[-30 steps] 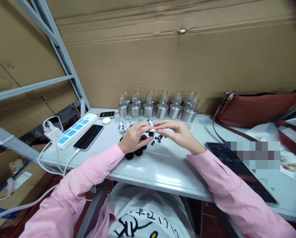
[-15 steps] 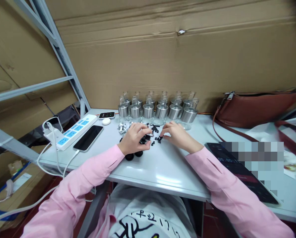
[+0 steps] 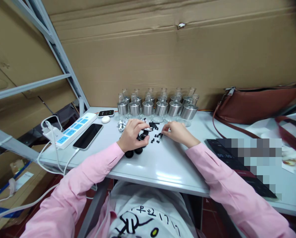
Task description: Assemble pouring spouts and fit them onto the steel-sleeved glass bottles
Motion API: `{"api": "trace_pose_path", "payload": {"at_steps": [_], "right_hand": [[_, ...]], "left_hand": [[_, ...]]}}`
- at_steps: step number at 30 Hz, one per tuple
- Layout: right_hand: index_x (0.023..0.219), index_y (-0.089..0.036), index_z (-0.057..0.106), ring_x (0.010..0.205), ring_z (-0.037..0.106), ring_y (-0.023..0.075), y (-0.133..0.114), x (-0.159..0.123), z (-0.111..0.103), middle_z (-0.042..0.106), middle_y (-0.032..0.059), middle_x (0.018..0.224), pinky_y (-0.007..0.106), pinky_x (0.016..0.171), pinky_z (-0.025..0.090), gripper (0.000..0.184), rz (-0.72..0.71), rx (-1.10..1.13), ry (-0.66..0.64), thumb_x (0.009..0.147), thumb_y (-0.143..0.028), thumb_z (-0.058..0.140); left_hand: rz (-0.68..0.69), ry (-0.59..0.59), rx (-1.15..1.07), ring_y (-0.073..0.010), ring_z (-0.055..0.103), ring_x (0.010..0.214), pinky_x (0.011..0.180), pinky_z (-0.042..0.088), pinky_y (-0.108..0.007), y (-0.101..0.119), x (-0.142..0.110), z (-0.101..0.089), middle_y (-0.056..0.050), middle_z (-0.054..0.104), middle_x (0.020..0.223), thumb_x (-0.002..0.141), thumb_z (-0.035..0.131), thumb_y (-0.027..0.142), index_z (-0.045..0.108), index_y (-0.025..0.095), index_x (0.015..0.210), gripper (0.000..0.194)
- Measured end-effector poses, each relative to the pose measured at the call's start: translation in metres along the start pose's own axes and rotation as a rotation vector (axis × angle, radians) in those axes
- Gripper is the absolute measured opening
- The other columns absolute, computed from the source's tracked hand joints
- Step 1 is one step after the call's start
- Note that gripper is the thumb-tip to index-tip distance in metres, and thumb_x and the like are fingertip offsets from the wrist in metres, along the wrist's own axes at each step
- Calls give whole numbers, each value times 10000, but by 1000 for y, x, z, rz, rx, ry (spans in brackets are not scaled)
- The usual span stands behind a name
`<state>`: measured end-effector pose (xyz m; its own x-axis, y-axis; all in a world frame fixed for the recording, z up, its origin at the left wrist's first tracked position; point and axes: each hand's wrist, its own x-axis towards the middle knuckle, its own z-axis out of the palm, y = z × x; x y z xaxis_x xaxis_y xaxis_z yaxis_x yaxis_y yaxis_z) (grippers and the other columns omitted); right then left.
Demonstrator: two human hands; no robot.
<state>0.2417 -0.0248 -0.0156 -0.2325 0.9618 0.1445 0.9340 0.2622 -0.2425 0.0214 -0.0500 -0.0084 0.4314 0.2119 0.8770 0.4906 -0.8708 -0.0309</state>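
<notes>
Bottles (image 3: 148, 108) stand behind the small parts (image 3: 157, 136) on the table (image 3: 162, 165)

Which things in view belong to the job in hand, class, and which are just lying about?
In use, apparently:
black-and-silver part in the left hand
small black pieces by the right hand
black round parts
silvery pieces
metal-banded glass bottles, probably

Just lying about, it seems:
power strip
phone
white round object
brown bag

Silver-black part (image 3: 146, 132) — partly hidden behind left fingers (image 3: 143, 142).
</notes>
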Motion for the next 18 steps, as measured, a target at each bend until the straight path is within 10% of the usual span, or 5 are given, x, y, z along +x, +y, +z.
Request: {"api": "trace_pose_path", "payload": {"at_steps": [6, 18], "right_hand": [[649, -162, 649, 642, 580, 173, 12, 9, 2, 668, 53, 643, 253, 549, 296, 199, 243, 79, 170, 755, -305, 559], [968, -132, 665, 909, 645, 268, 36, 12, 7, 704, 162, 964, 292, 690, 401, 253, 345, -121, 117, 776, -217, 526]], "left_hand": [[-69, 45, 34, -183, 546, 809, 747, 418, -328, 0, 1, -2, -37, 577, 864, 761, 524, 237, 483, 194, 977, 225], [-87, 4, 15, -189, 549, 816, 746, 417, -331, 0, 0, -1, -42, 590, 877, 761, 520, 237, 489, 197, 979, 224]]}}
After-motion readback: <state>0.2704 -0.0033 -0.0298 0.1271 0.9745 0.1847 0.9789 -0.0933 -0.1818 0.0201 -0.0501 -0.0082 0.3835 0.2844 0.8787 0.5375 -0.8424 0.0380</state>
